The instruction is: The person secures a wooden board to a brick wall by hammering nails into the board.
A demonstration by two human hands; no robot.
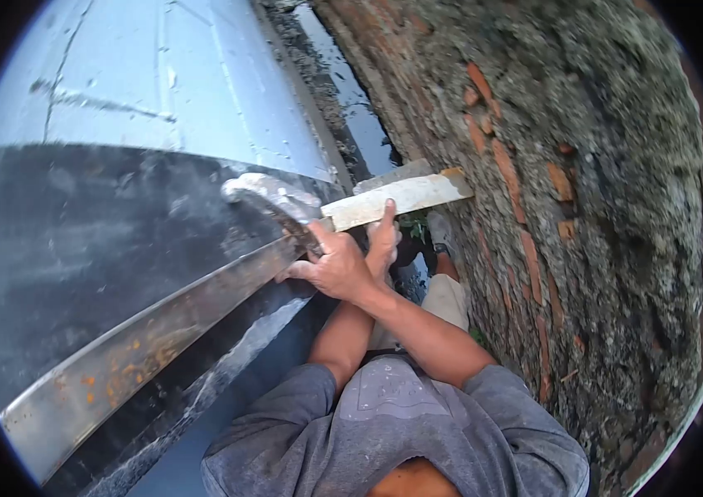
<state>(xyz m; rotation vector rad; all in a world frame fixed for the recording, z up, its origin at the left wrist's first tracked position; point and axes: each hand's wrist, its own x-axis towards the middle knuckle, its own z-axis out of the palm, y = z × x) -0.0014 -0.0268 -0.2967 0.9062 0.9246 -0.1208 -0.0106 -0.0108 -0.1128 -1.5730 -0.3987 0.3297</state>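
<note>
My forearms cross in front of my body. My right hand [337, 263], on the left side of the view, is closed around the near end of a long, rust-spotted metal blade [149, 348]. A dark curved handle [285, 222] rises beside its fingers, with a whitish, paste-smeared lump [273, 192] next to it. Behind the right wrist, my left hand [383, 240] grips a narrow pale board [401, 201], thumb up against its face. Its other fingers are partly hidden. A greyer flat piece [393, 176] shows behind the board.
To the left is a smooth surface, dark near me [95, 224] and pale blue-white [136, 66] farther off. A rough wall with exposed bricks [583, 248] rises close on the right. Between them runs a narrow gap with a wet strip [351, 91]. My leg [448, 302] stands in it.
</note>
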